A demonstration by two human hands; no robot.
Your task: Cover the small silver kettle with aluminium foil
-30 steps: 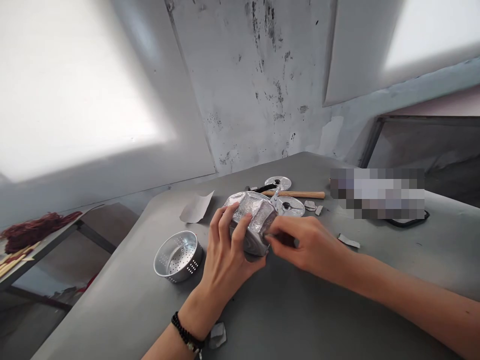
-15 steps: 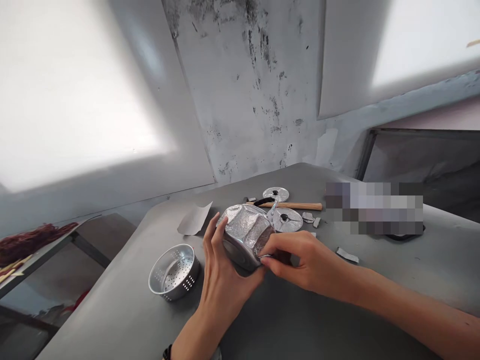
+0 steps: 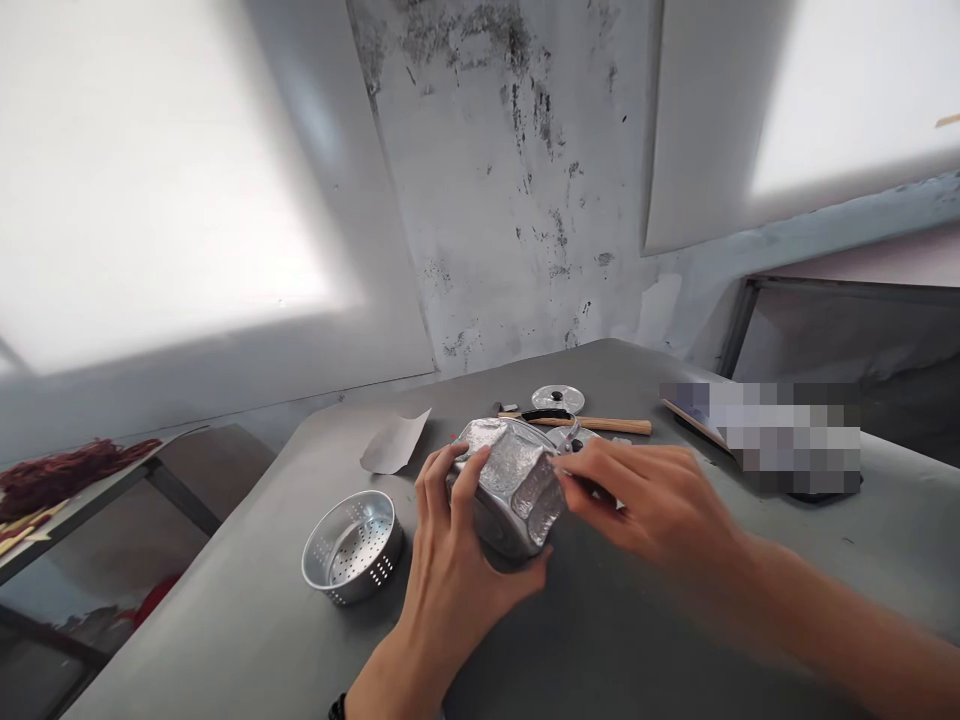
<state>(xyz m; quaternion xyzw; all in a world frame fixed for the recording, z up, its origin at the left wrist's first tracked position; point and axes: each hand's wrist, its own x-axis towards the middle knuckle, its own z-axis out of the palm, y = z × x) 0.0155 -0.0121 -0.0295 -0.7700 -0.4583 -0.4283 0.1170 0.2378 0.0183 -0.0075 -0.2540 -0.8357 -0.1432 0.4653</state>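
A silvery metal pot (image 3: pixel 504 475) with dented, faceted sides is tilted over the table, and its black-gripped bail handle (image 3: pixel 546 414) points away from me. My left hand (image 3: pixel 454 570) is wrapped round it, fingers over the near-left side and thumb beneath. At the pot's right side is my right hand (image 3: pixel 645 490), its thumb and fingertips pinched together close to the metal. Whatever lies in that pinch is hidden or too small to name. A perforated metal strainer basket (image 3: pixel 375 575) stands to the left of my left hand.
Behind the pot lie a round lid (image 3: pixel 540 400) with a black knob, a partly hidden second lid and a wooden-handled hammer (image 3: pixel 619 426). A curled grey sheet (image 3: pixel 394 445) rests further left. At right a blurred-out object (image 3: pixel 780 440) lies on the grey table (image 3: pixel 247 590).
My right hand has moved from the pot's lower right edge up to its upper right side. My left hand keeps its hold. The view has shifted slightly.
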